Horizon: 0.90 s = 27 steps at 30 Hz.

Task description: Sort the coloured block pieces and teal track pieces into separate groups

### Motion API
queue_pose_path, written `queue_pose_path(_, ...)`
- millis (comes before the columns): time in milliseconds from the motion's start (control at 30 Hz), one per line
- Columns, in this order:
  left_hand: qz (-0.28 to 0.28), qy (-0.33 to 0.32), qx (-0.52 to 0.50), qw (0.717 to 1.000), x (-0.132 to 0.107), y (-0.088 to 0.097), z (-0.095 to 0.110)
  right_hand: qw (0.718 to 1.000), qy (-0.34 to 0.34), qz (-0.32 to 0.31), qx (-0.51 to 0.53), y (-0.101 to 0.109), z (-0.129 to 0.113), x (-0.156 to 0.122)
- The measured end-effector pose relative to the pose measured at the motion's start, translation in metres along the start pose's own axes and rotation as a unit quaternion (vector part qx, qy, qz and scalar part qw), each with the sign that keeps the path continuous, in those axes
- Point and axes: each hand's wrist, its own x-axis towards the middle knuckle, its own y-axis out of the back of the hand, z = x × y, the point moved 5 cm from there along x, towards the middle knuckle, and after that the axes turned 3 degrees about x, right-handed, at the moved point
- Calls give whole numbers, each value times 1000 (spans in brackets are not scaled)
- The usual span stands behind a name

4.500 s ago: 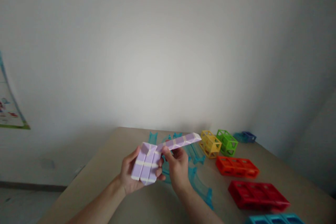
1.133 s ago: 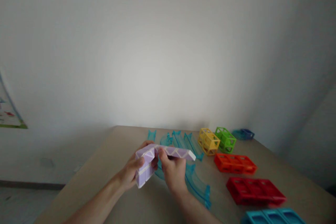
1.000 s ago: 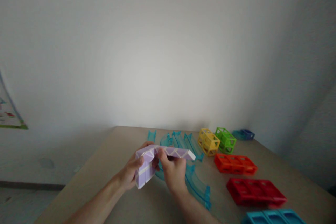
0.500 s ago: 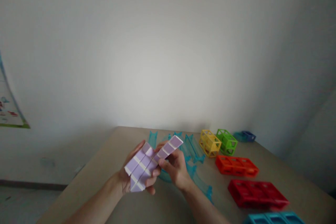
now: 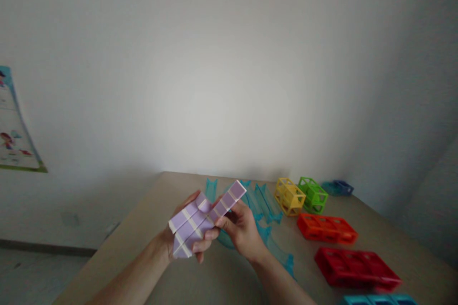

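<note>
A light purple piece made of square segments divided by pale lines (image 5: 191, 224) is held up over the table in both hands. My left hand (image 5: 203, 244) cups its wide, stepped part from beneath, fingers curled around the lower edge. My right hand (image 5: 241, 226) pinches the narrow strip that sticks out to the upper right, thumb in front and the other fingers mostly behind it. What exactly the purple piece is made of, I cannot make out. Beyond the hands lie translucent teal track pieces (image 5: 266, 202), partly covered by the right hand.
On the table (image 5: 143, 214) to the right are a yellow open-frame block (image 5: 289, 197), a green one (image 5: 313, 194), an orange block (image 5: 326, 228), a red block (image 5: 358, 268) and a blue one (image 5: 379, 300). A dark blue piece (image 5: 343, 187) lies farther back. A poster (image 5: 17, 128) hangs left.
The view has turned slightly left, so the table things sit a little farther right. The purple piece has tilted a bit, its strip now steeper. Both hands keep their hold.
</note>
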Motion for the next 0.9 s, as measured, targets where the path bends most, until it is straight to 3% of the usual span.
queue_pose_path(133,0,-2,5,1000,2,0,-1,1000,6,6,-8,-1,-2,0)
queue_pose_path(300,5,-51,14,999,6,-6,3,998,13,62,-4,-1,-2,-1)
queue_pose_path(467,30,-102,26,994,8,-6,2,988,72,103,-91,4,-10,-3)
queue_pose_path(633,71,-190,51,978,5,-6,1,977,133,49,-159,4,-21,-4)
queue_pose_path(900,84,-266,111,954,0,-26,9,985,106,78,-116,1,-12,-9)
